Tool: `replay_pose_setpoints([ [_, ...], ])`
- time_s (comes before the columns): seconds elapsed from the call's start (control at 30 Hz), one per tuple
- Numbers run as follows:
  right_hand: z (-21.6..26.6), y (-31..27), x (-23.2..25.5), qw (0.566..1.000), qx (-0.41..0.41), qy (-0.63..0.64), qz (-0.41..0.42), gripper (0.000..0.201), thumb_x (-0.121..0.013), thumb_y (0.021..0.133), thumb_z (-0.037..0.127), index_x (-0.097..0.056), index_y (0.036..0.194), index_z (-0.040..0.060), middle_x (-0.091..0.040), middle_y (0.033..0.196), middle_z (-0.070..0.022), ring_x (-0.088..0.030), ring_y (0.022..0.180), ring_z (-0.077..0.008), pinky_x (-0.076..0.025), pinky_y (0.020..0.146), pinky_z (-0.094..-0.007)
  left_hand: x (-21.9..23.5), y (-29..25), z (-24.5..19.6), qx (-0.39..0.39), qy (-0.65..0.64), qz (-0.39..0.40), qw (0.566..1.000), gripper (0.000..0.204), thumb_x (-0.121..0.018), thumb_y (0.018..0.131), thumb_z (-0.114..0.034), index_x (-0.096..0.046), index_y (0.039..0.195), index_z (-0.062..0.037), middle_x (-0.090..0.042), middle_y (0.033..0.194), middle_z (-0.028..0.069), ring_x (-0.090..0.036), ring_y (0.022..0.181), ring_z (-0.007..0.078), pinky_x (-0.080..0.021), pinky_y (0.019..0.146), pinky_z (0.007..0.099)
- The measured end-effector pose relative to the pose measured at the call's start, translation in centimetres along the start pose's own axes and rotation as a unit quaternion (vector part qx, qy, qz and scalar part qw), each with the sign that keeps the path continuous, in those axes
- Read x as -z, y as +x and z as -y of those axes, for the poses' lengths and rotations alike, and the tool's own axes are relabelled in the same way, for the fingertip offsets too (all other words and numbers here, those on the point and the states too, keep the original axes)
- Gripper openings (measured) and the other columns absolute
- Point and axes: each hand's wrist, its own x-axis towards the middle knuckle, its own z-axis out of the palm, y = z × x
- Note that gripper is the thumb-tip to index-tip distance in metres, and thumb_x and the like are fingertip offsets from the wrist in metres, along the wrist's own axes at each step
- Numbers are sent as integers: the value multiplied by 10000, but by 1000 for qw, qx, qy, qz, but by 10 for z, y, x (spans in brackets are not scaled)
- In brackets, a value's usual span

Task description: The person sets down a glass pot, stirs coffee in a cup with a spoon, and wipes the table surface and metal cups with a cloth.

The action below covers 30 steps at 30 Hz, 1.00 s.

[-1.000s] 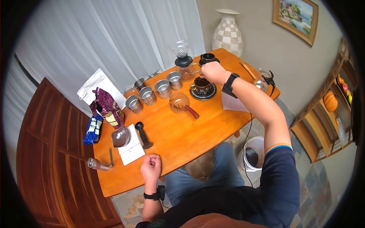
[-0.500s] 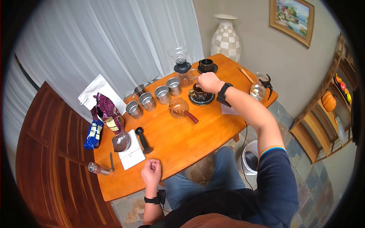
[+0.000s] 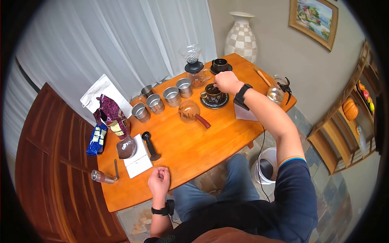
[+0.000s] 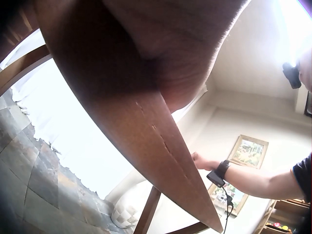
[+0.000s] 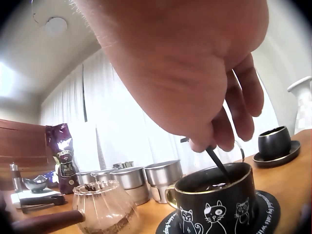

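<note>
Pinching dark handle (image 5: 217, 163), right grip (image 3: 227, 82) over cup (image 3: 213, 97), carafe (image 3: 197, 79) near, left grip (image 3: 159, 180) loosely curled

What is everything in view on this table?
Cups: 2, black, on saucers
Saucers: 2, black, under cups
Stirrer: 1, black, in cup
Tins: 5, silver, back
Pot: 1, clear, centre
Jugs: 2, clear, back and right
Dripper: 1, clear, on jug
Bags: 3, white, purple, blue, left
Bowl: 1, clear, on pad
Pad: 1, white, left
Tool: 1, black, beside pad
Grinder: 1, silver-brown, left
Stick: 1, brown, right
Cloth: 1, grey, right
Left hand: 1, bare, front
Right hand: 1, bare, over cup
</note>
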Motion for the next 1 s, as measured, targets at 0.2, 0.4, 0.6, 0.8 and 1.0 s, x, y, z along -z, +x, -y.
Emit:
replay_pose_setpoints([
  [0.2,19,6,-2,999,-1,39,-5,255,-730,883,289,-758,832,40,-731,835,-178,-720,866,-352,-564,756,-436,-1,0,5,5,-20,-1,1000,114,-752,890,-131,-692,839,-48,-597,615,12,-548,533,98,-459,538,253],
  [0.4,21,0,23,994,22,100,36,258,-746,868,292,-764,851,35,-735,853,-186,-718,846,-364,-566,744,-456,-2,-1,6,-4,-8,-6,1000,119,-758,887,-133,-688,838,-49,-594,611,11,-551,529,101,-459,535,255],
  [0.6,2,-4,18,999,22,43,-4,217,-718,882,282,-786,868,76,-723,791,-170,-708,785,-352,-558,705,-458,-1,0,3,-2,-3,1,1000,121,-759,886,-132,-686,839,-49,-595,613,13,-552,530,104,-457,531,259],
  [0.8,-2,-4,13,999,26,27,-21,229,-711,890,291,-778,849,75,-721,786,-169,-710,788,-351,-557,708,-462,2,-1,-2,4,-2,4,1000,122,-756,890,-137,-687,841,-50,-595,616,10,-549,534,103,-454,534,260],
  [1.0,4,1,10,999,-10,-39,8,212,-744,855,262,-760,850,51,-747,889,-155,-732,883,-322,-576,773,-422,-1,-1,5,7,-7,4,1000,122,-755,892,-142,-689,845,-51,-592,615,7,-542,532,103,-451,534,260],
])
